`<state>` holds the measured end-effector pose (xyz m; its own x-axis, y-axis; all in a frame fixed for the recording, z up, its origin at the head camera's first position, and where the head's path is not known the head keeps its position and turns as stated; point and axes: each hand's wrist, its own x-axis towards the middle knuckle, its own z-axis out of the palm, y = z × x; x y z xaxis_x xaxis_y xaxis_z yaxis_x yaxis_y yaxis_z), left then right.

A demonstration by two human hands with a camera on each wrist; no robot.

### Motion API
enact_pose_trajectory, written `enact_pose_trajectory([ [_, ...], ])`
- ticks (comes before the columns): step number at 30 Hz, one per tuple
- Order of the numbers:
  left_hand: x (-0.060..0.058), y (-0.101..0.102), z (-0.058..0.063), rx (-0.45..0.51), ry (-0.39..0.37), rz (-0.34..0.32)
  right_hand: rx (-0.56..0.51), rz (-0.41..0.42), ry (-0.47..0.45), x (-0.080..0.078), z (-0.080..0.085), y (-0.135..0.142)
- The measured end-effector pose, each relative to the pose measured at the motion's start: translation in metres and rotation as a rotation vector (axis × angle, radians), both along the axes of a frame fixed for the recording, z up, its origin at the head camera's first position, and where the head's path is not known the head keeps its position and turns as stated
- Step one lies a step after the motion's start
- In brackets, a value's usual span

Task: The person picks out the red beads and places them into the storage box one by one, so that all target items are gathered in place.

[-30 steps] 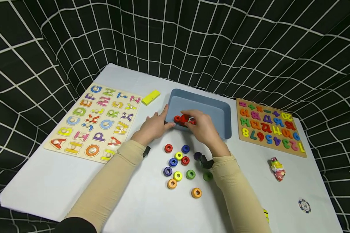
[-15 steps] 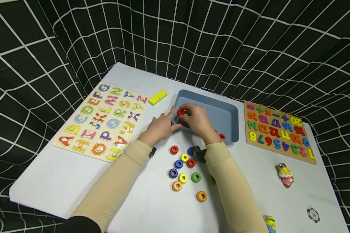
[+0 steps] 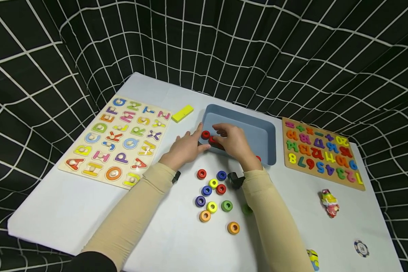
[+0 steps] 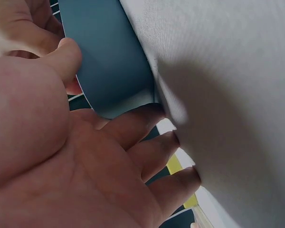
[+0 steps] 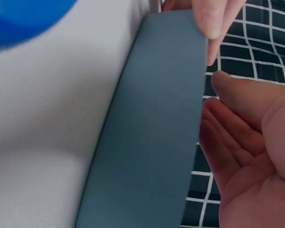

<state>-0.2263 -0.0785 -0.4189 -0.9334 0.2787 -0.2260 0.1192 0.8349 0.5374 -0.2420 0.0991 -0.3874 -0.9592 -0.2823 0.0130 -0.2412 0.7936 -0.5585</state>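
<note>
A blue-grey tray (image 3: 272, 145) stands toward the back of the table. My left hand (image 3: 183, 149) lies at its near left corner, fingers extended along the outside and thumb over the near rim; the left wrist view shows the tray's outer wall (image 4: 109, 61) beside that thumb. Inside the tray by this corner sits a red ring (image 3: 205, 134), with another red ring (image 3: 212, 140) beside my right thumb. My right hand (image 3: 236, 141) reaches over the near rim, thumb and fingers apart, with nothing seen between them. Its fingertips are partly hidden in the right wrist view.
Several coloured rings, including a green ring (image 3: 227, 206) and an orange ring (image 3: 233, 227), lie before the tray. A letter board (image 3: 98, 151) is at left, a yellow block (image 3: 182, 113) behind it, a number board (image 3: 321, 151) at right. A figurine (image 3: 329, 203) and poker chip (image 3: 361, 248) lie nearer.
My right hand lowered a red ring to the tray's left corner and its fingers came off it. The hand then shifted slightly right. My left hand stayed at the corner.
</note>
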Motion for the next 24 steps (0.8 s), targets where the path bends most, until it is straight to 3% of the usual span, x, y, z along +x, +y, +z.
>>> enact_pose_trajectory([
  [6, 0.001, 0.0, 0.001, 0.004, 0.005, -0.004, 0.005, 0.018, 0.056, 0.02, 0.007, 0.003],
  [10, 0.002, 0.0, 0.002, -0.002, 0.002, -0.01, -0.006, 0.074, 0.089, 0.039, 0.013, 0.001],
  [17, 0.002, 0.0, 0.002, -0.013, -0.011, -0.008, 0.085, 0.236, -0.039, 0.072, 0.005, -0.007],
  [24, 0.002, 0.001, 0.002, -0.017, -0.006, -0.011, 0.194, 0.289, -0.083, 0.086, -0.007, -0.01],
])
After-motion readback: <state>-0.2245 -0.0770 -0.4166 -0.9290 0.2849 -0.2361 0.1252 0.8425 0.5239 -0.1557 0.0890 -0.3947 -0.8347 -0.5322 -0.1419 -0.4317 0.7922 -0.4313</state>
